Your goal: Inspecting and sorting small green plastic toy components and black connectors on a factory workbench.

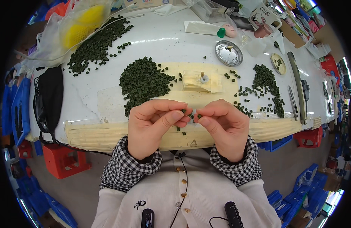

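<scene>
My left hand [150, 123] is closed in a pinch on a small dark green part [184, 111] over the table's near edge. Close beside it, my right hand [225, 127] pinches another small dark green part [199, 116] between thumb and forefinger. The fingertips nearly meet, and the parts' exact shape is too small to tell. Just beyond my hands stands a small block wrapped in pale tape [195, 84], with a short peg on top. A large heap of dark green pieces [145, 81] lies to its left, and a looser heap [266, 85] to its right.
Another green heap [95, 49] lies far left by a plastic bag with yellow contents [84, 28]. A round metal dish [228, 53], a mug [263, 17] and tweezers [293, 102] are farther out. A black pouch-like item [50, 98] lies left; a red stool [65, 161] stands below.
</scene>
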The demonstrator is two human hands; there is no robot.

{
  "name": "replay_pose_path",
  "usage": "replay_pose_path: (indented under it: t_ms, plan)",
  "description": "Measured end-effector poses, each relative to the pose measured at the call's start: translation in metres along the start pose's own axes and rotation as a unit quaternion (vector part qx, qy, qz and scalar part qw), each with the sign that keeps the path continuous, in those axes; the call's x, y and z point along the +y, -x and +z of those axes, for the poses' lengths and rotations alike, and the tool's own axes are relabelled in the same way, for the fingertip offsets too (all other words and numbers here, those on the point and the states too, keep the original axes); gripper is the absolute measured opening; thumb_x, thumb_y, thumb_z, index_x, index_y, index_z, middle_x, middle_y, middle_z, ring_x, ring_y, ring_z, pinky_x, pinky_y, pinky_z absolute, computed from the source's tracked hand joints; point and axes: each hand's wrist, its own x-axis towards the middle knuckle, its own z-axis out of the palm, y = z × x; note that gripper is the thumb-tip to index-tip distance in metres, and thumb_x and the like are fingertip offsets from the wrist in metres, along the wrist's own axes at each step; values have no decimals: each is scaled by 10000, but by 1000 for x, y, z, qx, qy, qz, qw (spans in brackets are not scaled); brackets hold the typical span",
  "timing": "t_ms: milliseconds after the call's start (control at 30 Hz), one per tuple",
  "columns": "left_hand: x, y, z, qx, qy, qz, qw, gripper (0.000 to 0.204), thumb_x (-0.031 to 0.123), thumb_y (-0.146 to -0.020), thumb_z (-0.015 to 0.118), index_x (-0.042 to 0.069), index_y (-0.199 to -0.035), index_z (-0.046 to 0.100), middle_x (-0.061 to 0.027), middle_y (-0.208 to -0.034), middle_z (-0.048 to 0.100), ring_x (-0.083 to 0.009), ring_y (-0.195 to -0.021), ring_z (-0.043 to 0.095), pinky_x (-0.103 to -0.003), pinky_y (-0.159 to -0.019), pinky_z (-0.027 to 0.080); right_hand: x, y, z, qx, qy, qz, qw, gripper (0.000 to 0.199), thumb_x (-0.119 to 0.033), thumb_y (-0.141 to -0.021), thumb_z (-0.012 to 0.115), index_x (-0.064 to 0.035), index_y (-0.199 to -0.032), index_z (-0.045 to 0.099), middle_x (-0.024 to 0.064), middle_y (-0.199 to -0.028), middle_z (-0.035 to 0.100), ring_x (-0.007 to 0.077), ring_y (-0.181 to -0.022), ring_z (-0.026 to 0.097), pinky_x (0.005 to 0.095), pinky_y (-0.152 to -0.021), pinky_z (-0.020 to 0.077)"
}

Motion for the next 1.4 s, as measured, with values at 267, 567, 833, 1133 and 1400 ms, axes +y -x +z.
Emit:
replay_pose_path:
  t_ms: [267, 567, 833, 1133, 1400]
  plan:
    - [-3, -1, 1, 0, 10, -1, 1000, 161, -26, -921, 607, -66, -1075, 634, -154, -997, 701, -156, -881, 686, -266, -808, 569, 5, -11, 7, 23, 143, -102, 984, 206, 42, -782, 728, -17, -979, 722, 74, -852, 643, 154, -765, 624, 258, -693, 496]
    - [-5, 0, 0, 5, 16, 0, 1000, 135, -31, -902, 636, -61, -1034, 627, -126, -946, 698, -130, -832, 683, -244, -760, 574, 4, -10, 10, 21, 191, -119, 974, 220, 42, -778, 738, -21, -988, 724, 71, -860, 631, 150, -748, 630, 252, -667, 504]
    - [-6, 4, 2, 14, -22, 38, 999, 130, -40, -905, 628, -70, -1032, 634, -129, -943, 694, -140, -842, 683, -250, -767, 570, 6, -7, 12, 12, 232, -153, 961, 292, 40, -779, 743, -19, -1063, 716, 82, -893, 615, 160, -750, 633, 253, -660, 510]
    - [-7, 0, 2, 40, -62, 127, 989, 178, -91, -887, 619, -71, -1063, 643, -138, -974, 686, -161, -883, 673, -266, -811, 562, 7, -3, 23, -7, 269, -181, 946, 434, 46, -796, 692, 0, -1224, 646, 81, -885, 563, 181, -756, 541, 259, -681, 461]
    - [-8, 2, -1, 47, 8, 75, 996, 183, -105, -870, 631, -67, -1047, 652, -135, -982, 686, -158, -911, 673, -259, -811, 558, 7, -3, 19, -35, 259, -186, 947, 430, 51, -801, 679, -4, -1227, 646, 76, -888, 579, 181, -758, 537, 257, -678, 452]
